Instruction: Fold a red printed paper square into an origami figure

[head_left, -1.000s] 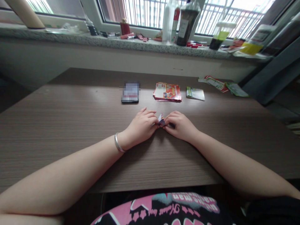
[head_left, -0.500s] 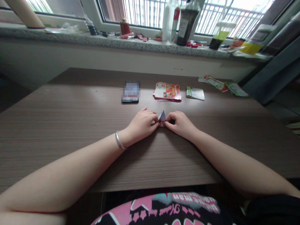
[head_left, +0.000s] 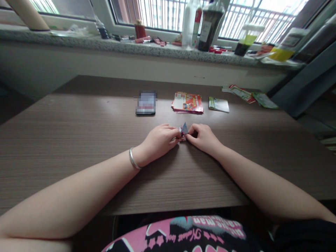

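Note:
A small folded paper piece [head_left: 183, 131], blue and red with a pointed tip standing up, sits on the brown wooden table [head_left: 78, 140] between my two hands. My left hand [head_left: 159, 141], with a silver bangle on its wrist, pinches the piece from the left with curled fingers. My right hand [head_left: 203, 137] pinches it from the right, fingers bent over it. Much of the paper is hidden under my fingertips.
Farther back on the table lie a dark phone [head_left: 146, 102], a stack of red printed papers [head_left: 187, 103], a green-white stack [head_left: 218, 104] and loose leaflets [head_left: 248, 94]. Bottles [head_left: 208, 24], jars and small items crowd the stone window sill [head_left: 78, 42].
The folded piece's pointed tip has risen from lying low between my fingers to standing upright. Both hands shifted slightly away from me; the right hand's fingers closed nearer to the tip.

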A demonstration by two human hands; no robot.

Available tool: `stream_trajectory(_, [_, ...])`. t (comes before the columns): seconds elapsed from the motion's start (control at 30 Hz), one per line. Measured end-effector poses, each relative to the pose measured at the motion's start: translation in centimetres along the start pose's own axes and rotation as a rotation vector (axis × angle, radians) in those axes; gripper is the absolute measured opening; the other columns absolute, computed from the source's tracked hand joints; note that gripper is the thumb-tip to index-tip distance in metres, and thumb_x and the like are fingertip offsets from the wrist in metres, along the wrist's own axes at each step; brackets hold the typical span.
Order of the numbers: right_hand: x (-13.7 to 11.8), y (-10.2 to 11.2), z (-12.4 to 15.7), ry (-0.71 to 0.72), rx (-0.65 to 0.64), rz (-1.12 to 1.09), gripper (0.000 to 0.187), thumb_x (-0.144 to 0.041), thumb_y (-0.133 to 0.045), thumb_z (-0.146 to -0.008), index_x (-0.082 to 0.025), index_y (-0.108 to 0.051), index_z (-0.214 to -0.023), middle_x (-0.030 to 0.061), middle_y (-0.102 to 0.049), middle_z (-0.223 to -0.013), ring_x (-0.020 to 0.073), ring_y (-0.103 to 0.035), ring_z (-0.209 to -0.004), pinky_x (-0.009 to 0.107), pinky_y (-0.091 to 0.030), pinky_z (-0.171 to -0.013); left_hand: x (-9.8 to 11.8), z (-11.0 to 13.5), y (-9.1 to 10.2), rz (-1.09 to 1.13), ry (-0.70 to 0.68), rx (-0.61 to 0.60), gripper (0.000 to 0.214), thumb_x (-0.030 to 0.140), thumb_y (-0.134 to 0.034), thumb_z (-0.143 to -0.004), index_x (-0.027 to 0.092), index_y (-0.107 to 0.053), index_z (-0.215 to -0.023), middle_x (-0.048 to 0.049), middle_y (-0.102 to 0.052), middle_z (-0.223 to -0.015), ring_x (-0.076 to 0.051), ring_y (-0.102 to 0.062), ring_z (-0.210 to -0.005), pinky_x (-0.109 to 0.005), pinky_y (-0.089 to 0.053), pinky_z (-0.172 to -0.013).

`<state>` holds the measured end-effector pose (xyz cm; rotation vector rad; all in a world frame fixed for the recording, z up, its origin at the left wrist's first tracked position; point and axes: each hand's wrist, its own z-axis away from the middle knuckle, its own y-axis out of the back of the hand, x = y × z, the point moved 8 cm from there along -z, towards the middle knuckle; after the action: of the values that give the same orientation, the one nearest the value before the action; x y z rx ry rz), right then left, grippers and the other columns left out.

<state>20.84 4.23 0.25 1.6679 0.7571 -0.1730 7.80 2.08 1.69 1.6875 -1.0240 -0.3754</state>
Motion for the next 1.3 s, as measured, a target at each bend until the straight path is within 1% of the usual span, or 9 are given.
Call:
stream_trajectory(0.1, [0.4, 0.1, 0.0, -0.018, 0.013, 0.033, 0.013, -0.027, -0.066, -0.077, -0.02, -0.059, -0.068, 0.0015, -0.069, -0.072, 0.0186, -0.059, -0.071, 0.032, -0.038, -0.071, 1.0, 0.2, 0.0, -0.033, -0.108, -0.001, 0.017, 0.017, -0.056, -0.089, 0.019, -0.069, -0.1, -0.0059, -0.074, -0.101, -0.019, -0.069, -0.094, -0.035, -0.051, -0.091])
stream_trajectory(0.23, [0.6, 0.3, -0.1, -0.03, 0.03, 0.046, 0.013, -0.028, -0.068, -0.077, -0.02, -0.06, -0.071, 0.0004, -0.07, -0.073, 0.0184, -0.061, -0.072, 0.036, -0.04, -0.079, 1.5, 0.5, 0.2, -0.096, -0.182, 0.064, 0.022, 0.019, -0.053, -0.092, 0.02, -0.072, -0.104, -0.006, -0.074, -0.1, -0.02, -0.069, -0.094, -0.037, -0.053, -0.09])
stream_trajectory(0.4, [0.7, 0.5, -0.1, -0.071, 0.03, -0.026, 0.011, -0.026, -0.07, -0.074, -0.02, -0.06, -0.072, 0.0004, -0.069, -0.072, 0.0165, -0.061, -0.069, 0.031, -0.042, -0.071, 2.0, 0.7, 0.4, -0.166, -0.241, 0.1, 0.025, 0.019, -0.05, -0.095, 0.02, -0.073, -0.104, -0.0039, -0.075, -0.097, -0.019, -0.067, -0.094, -0.035, -0.054, -0.09])
stream_trajectory(0.67, [0.6, 0.5, 0.0, -0.057, 0.034, -0.04, 0.009, -0.025, -0.069, -0.075, -0.021, -0.062, -0.074, -0.0004, -0.067, -0.071, 0.0152, -0.058, -0.067, 0.028, -0.042, -0.066, 1.9, 0.7, 0.0, -0.17, -0.205, 0.038, 0.027, 0.018, -0.049, -0.094, 0.02, -0.072, -0.108, -0.0057, -0.073, -0.101, -0.02, -0.063, -0.103, -0.038, -0.052, -0.097])
stream_trajectory(0.9, [1.0, 0.1, 0.2, -0.052, 0.015, -0.126, 0.008, -0.026, -0.068, -0.076, -0.022, -0.061, -0.077, -0.0017, -0.066, -0.072, 0.0144, -0.058, -0.067, 0.027, -0.042, -0.064, 1.4, 0.9, -0.3, -0.11, -0.171, 0.034, 0.028, 0.015, -0.05, -0.092, 0.021, -0.072, -0.109, -0.0061, -0.071, -0.103, -0.022, -0.06, -0.114, -0.038, -0.05, -0.102])
stream_trajectory(0.97, [1.1, 0.1, 0.2, -0.049, 0.015, -0.128, 0.008, -0.027, -0.068, -0.077, -0.022, -0.061, -0.078, -0.0021, -0.066, -0.072, 0.0145, -0.057, -0.067, 0.026, -0.041, -0.063, 1.3, 0.9, -0.3, -0.085, -0.148, 0.019, 0.028, 0.015, -0.05, -0.092, 0.021, -0.071, -0.108, -0.0061, -0.071, -0.104, -0.021, -0.061, -0.112, -0.038, -0.051, -0.101])
stream_trajectory(1.13, [1.3, -0.1, 0.1, -0.029, -0.008, -0.101, 0.006, -0.029, -0.066, -0.079, -0.022, -0.066, -0.081, -0.0021, -0.065, -0.068, 0.0146, -0.056, -0.066, 0.027, -0.039, -0.062, 0.8, 0.9, -0.7, -0.021, -0.057, -0.056, 0.029, 0.019, -0.049, -0.093, 0.023, -0.069, -0.113, -0.0066, -0.067, -0.111, -0.018, -0.068, -0.097, -0.031, -0.057, -0.087])
stream_trajectory(1.23, [1.5, -0.2, -0.1, -0.019, -0.028, -0.07, 0.008, -0.029, -0.066, -0.081, -0.022, -0.069, -0.081, -0.001, -0.065, -0.069, 0.0148, -0.055, -0.066, 0.027, -0.038, -0.062, 0.8, 1.0, -0.6, -0.006, -0.053, -0.046, 0.028, 0.019, -0.05, -0.092, 0.023, -0.069, -0.112, -0.0078, -0.064, -0.116, -0.018, -0.068, -0.097, -0.032, -0.057, -0.088])
stream_trajectory(1.3, [1.5, -0.2, -0.2, -0.007, -0.027, -0.057, 0.008, -0.029, -0.065, -0.081, -0.023, -0.07, -0.081, -0.0006, -0.066, -0.071, 0.0151, -0.054, -0.068, 0.027, -0.038, -0.063, 0.8, 1.0, -0.4, 0.0, -0.065, -0.022, 0.027, 0.016, -0.051, -0.09, 0.021, -0.069, -0.11, -0.0103, -0.058, -0.126, -0.018, -0.067, -0.102, -0.033, -0.055, -0.093])
